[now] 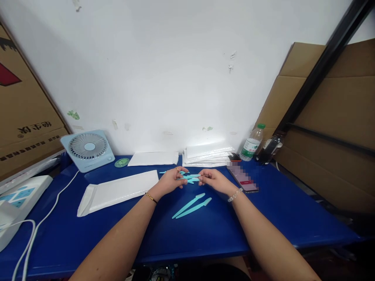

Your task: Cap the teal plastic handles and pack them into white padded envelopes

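My left hand (170, 181) has its fingers closed on the left ends of some turquoise eyebrow razors (191, 177). At their right ends, my right hand (213, 180) pinches them between thumb and fingertips. How many are held is hard to make out, as they overlap. Nearer to me, two more turquoise razors (193, 208) lie side by side on the blue table (205, 238), slanting up to the right. Behind my left hand, another turquoise piece (163, 172) shows, partly hidden by the fingers.
A white padded envelope (123, 192) lies left of my hands. Another envelope (154, 158) and an envelope stack (205, 156) are against the wall. A fan (88, 150), round green disc (122, 162), power strip (20, 203), phone (244, 178), water bottle (252, 143) and dark bottle (269, 149) stand around.
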The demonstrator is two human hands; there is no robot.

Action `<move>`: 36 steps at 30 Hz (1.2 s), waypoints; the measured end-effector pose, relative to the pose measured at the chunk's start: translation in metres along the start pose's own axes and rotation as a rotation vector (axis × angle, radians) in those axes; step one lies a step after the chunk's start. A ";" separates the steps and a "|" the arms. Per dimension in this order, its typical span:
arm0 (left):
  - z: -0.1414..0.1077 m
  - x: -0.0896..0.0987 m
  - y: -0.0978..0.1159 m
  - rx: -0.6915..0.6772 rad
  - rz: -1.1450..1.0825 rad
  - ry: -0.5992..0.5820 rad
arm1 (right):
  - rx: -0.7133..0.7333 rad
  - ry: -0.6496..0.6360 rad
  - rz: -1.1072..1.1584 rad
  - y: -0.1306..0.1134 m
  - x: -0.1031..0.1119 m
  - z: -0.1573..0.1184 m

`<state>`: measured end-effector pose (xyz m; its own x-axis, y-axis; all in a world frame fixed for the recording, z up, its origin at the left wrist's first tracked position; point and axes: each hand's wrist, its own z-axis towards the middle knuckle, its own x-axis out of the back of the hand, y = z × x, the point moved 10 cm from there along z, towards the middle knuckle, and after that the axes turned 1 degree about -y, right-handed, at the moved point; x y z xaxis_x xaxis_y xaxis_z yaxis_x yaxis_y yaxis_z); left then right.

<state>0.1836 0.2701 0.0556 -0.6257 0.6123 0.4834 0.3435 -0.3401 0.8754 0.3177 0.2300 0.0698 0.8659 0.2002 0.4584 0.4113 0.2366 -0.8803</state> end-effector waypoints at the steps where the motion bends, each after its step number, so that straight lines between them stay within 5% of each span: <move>1: -0.003 -0.005 0.003 -0.003 0.030 -0.031 | 0.001 0.011 -0.052 0.000 0.006 -0.002; 6: -0.016 -0.028 0.025 -0.095 0.303 -0.152 | -0.002 0.170 -0.449 0.007 0.056 -0.016; 9: -0.018 -0.029 0.032 -0.165 0.433 -0.123 | -0.042 0.055 -0.591 0.022 0.053 -0.018; 17: -0.004 0.009 0.018 -0.130 0.861 0.163 | -0.077 -0.014 -0.631 0.030 0.032 -0.011; 24: 0.002 0.015 0.008 -0.082 0.789 0.189 | -0.039 0.026 -0.534 0.018 0.028 -0.010; 36: -0.002 0.017 0.023 -0.100 0.616 0.228 | 0.045 0.150 -0.327 -0.010 0.025 -0.008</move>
<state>0.1797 0.2713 0.0836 -0.4718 0.1218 0.8732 0.6258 -0.6513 0.4291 0.3375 0.2249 0.0892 0.7238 -0.0339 0.6892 0.6638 0.3070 -0.6820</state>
